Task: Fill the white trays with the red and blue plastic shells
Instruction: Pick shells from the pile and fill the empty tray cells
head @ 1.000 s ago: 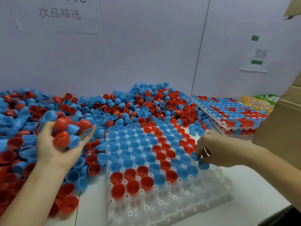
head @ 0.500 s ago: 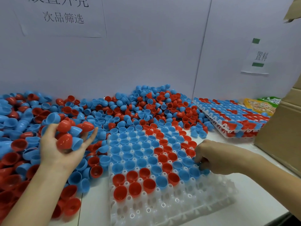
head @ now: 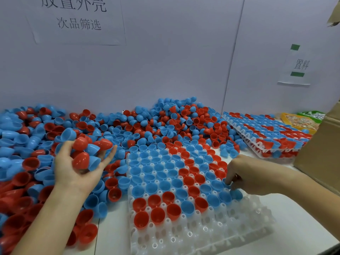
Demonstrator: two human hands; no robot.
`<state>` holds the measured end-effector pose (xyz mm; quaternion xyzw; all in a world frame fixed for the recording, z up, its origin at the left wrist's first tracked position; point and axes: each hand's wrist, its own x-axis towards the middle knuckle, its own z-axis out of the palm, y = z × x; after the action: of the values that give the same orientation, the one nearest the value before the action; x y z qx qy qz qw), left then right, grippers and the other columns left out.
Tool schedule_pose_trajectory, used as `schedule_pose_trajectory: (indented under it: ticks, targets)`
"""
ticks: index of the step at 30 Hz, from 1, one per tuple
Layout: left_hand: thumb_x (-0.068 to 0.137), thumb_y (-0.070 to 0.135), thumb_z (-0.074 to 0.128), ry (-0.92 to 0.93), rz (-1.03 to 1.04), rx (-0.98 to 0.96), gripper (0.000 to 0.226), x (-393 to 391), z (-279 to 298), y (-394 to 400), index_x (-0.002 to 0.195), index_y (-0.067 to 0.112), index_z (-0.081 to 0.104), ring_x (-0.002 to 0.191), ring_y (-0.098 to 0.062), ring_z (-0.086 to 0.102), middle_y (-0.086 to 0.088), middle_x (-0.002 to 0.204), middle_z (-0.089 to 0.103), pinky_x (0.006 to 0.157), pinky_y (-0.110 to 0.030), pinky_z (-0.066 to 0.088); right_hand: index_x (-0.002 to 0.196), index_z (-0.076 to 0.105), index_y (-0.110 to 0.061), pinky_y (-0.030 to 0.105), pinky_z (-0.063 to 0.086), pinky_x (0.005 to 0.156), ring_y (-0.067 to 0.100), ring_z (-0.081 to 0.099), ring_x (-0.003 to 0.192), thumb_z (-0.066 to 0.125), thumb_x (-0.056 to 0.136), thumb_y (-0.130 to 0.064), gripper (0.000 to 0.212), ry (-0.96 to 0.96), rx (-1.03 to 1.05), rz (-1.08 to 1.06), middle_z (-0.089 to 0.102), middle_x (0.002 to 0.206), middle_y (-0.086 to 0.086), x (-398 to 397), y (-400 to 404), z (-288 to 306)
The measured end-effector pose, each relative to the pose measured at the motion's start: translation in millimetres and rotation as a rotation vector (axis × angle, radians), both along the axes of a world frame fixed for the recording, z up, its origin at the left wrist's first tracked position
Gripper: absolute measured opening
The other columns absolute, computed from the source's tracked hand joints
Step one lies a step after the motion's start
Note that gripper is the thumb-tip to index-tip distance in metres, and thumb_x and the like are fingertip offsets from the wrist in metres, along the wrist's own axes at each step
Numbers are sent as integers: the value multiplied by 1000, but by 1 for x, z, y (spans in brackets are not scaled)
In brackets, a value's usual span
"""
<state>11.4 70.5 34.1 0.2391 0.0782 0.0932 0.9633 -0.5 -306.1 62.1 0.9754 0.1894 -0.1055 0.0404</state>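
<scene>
A white tray lies in front of me; its far rows hold red and blue shells and its near rows show bare sockets. My left hand is palm up over the loose pile, cupping a handful of red and blue shells. At the tray's right edge, my right hand is curled with its fingertips down on a blue shell sitting at a socket there. How many shells that hand hides I cannot tell.
Loose red and blue shells cover the table's left and back up to the wall. A stack of filled trays sits at the back right beside a cardboard box, with snack packets behind. White table shows by the tray's right side.
My right hand has dropped from above the tray's right side onto the sockets with a blue shell. The left hand keeps its handful in about the same place.
</scene>
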Motion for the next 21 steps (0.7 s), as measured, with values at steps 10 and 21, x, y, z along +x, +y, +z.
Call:
schedule_pose_trajectory:
  ticks: [10, 21]
  targets:
    - [90, 25, 62, 2, -28, -14, 19, 4, -2, 2, 100, 8, 62, 114, -36, 65, -22, 131, 62, 75, -55, 61, 118, 69, -38, 5, 48, 73, -5, 61, 79, 61, 93, -41, 26, -291, 214, 94, 55, 87, -31, 6, 48, 17]
    - [91, 22, 57, 0, -39, -15, 21, 8, -5, 7, 74, 10, 59, 102, -32, 70, -15, 98, 69, 71, -53, 62, 116, 63, -29, 16, 52, 73, 2, 60, 83, 67, 93, -33, 23, -276, 713, 372, 59, 100, -14, 16, 221, 8]
